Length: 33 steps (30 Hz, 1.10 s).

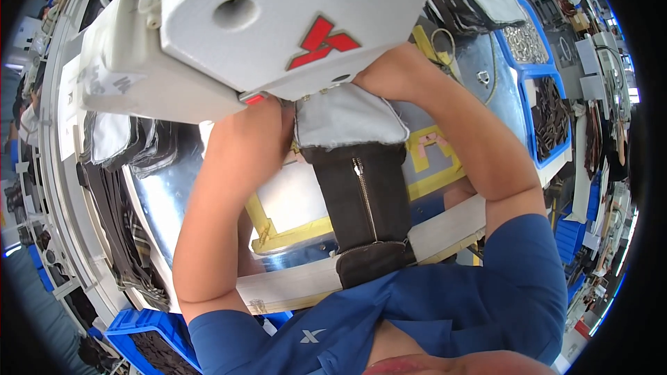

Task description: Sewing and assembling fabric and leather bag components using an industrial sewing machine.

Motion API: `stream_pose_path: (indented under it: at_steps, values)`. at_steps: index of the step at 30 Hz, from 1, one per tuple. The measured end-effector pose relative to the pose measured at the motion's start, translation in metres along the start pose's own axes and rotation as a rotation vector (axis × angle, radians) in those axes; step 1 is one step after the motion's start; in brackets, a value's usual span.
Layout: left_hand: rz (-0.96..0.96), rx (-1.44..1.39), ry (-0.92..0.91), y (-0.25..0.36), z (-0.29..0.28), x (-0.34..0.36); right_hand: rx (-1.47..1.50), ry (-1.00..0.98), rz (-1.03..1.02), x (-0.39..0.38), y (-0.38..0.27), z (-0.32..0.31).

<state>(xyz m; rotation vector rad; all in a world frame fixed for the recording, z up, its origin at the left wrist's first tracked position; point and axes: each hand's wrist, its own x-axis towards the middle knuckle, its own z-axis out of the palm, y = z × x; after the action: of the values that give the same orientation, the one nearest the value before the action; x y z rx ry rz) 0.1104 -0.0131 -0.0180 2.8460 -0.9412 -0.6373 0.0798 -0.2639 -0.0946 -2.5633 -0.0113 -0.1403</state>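
Under the white sewing machine head (292, 35) lies a dark fabric piece (340, 198) with a metal zipper (363, 198) down its middle and a grey lining panel (347, 119) at its far end. The near end, with a curved zipper, hangs over the table's front edge. My left hand (256, 132) is at the left side of the grey panel, its fingers hidden beneath the machine head. At the panel's far right corner is my right hand (389, 75), with its fingers also hidden by the machine. Whether either hand grips the fabric cannot be seen.
Stacked grey-and-black fabric pieces (142, 142) stand at the left, with more pieces (469, 0) at the far right. Blue bins hold metal rings (524, 42) and dark parts (550, 114). Yellow tape (295, 235) marks the metal table. Another blue bin (125, 326) is at lower left.
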Motion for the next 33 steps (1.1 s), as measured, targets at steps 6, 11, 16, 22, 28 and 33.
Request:
stream_pose_path:
  at_steps: [6, 11, 16, 22, 28, 33]
  values:
    - [0.364, -0.087, 0.292, 0.039, -0.022, -0.061, 0.109, -0.116, 0.005, -0.008, 0.002, -0.019]
    - [0.489, -0.283, 0.213, 0.043, 0.008, -0.029, 0.122, -0.143, 0.023, -0.009, -0.002, -0.022]
    - [0.483, -0.081, 0.243, 0.045, 0.03, -0.023, 0.004, -0.084, 0.02, -0.007, -0.002, -0.018]
    - [0.481, 0.126, 0.308, 0.049, 0.041, -0.023, -0.036, -0.072, -0.004, -0.005, -0.003, -0.016]
    - [0.498, 0.184, 0.322, 0.05, 0.035, -0.024, -0.032, -0.057, 0.011, -0.005, -0.006, -0.014]
    - [0.479, 0.202, 0.263, 0.051, 0.029, -0.026, -0.05, -0.031, 0.0, -0.007, -0.01, -0.014]
